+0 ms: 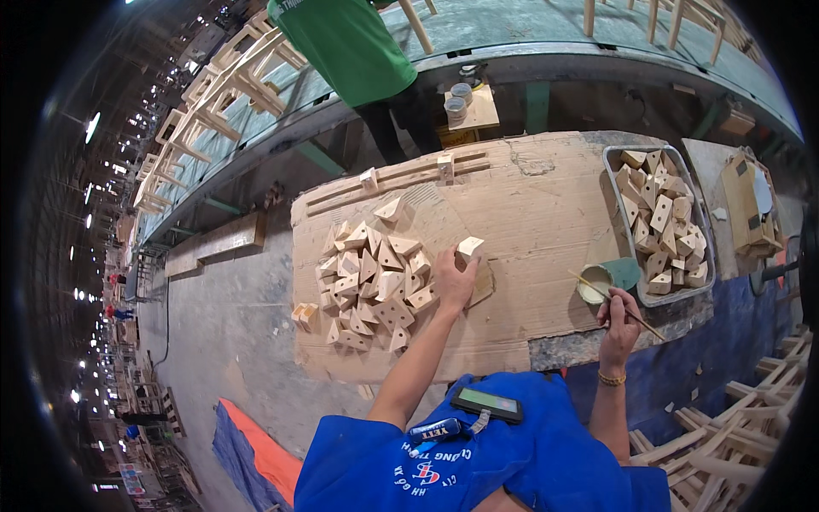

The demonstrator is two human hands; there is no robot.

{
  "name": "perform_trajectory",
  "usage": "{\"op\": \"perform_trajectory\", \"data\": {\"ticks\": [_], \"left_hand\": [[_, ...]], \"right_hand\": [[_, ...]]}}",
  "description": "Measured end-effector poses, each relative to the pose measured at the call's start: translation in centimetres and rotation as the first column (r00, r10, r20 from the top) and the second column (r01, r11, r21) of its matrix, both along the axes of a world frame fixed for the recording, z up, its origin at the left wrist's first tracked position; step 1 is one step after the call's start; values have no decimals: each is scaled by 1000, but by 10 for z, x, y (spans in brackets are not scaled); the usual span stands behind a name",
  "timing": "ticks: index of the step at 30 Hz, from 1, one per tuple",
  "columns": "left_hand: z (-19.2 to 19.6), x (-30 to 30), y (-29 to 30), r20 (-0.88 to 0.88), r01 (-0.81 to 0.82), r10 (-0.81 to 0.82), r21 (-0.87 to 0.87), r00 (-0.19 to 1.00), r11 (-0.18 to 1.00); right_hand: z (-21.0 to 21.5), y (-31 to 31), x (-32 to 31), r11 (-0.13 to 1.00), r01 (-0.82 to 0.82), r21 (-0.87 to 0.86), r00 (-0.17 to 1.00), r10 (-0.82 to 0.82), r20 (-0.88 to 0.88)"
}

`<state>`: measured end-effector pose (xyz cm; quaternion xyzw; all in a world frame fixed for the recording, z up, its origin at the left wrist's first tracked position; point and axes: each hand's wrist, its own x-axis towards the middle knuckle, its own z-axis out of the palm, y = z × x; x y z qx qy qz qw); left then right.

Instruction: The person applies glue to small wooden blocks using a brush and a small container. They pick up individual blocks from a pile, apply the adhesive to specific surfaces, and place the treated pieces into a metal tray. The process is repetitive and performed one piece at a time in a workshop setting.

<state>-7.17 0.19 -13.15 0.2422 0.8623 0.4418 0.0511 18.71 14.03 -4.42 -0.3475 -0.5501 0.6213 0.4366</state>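
Observation:
My left hand (455, 280) is closed on a small angled wooden block (470, 247), held at the right side of a heap of wooden blocks (367, 277). Many blocks in the heap are wedge-shaped, with drilled holes in their faces. Over on the right, my right hand (620, 328) pinches a thin wooden stick (641, 322). It slants across the top of a round pot (589, 294) of pale cream-coloured stuff. Whether the stick touches the contents, I cannot tell. A teal flap or lid (625, 273) lies against the pot's right side.
Cardboard (546, 222) covers the worktable. A grey tray (655, 300) of blocks stands at its right end; wooden strips (341, 200) lie along the far edge. Beyond, a person in a green shirt (350, 51) stands by a long green bench (503, 38). Wooden frames (725, 427) are piled lower right.

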Motion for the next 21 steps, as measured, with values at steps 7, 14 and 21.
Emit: {"op": "perform_trajectory", "data": {"ticks": [7,14,21], "left_hand": [[-21,-15,15,-75,-34,29,-77,997,996],[-22,-33,24,-121,6,-34,-224,992,975],[17,-186,32,3,-430,433,112,902,896]], "right_hand": [[-9,9,-3,997,51,-54,997,-47,61],[-17,24,-28,996,11,-86,998,-5,70],[-19,47,-47,1000,19,-25,996,-16,87]]}}
